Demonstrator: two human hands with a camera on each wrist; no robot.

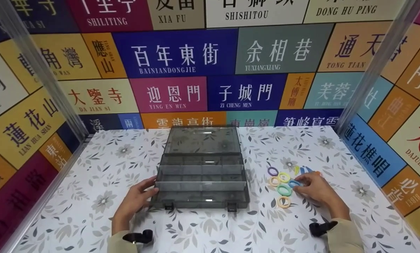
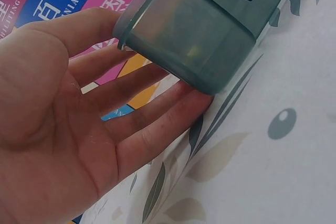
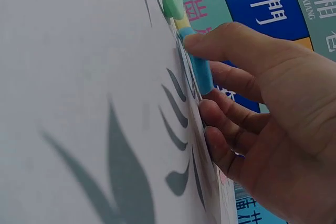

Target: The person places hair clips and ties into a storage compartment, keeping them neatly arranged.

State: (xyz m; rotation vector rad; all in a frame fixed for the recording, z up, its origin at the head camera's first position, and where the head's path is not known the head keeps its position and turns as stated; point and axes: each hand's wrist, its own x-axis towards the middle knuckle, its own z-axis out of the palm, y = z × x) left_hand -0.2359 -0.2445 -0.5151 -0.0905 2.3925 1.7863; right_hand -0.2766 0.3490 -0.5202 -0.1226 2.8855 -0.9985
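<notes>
A smoky see-through compartment box (image 1: 201, 200) lies with its lid (image 1: 203, 140) raised at the back. My left hand (image 1: 134, 200) rests at the box's left side; in the left wrist view its fingers (image 2: 149, 129) reach loosely along the box wall. To the right of the box, my right hand (image 1: 324, 193) pinches a blue hair tie (image 1: 294, 183) at the table surface. In the right wrist view the thumb presses on this blue band (image 3: 200, 72). Beside it lie a green hair tie (image 1: 284, 190), a purple one (image 1: 273, 171) and several in yellow and orange tones.
More blue hair ties (image 1: 304, 170) lie behind the right hand, partly hidden by it. The table (image 1: 203, 233) has a white cloth with grey leaves and flowers. Panels printed with place names (image 1: 175, 52) stand at the back and both sides.
</notes>
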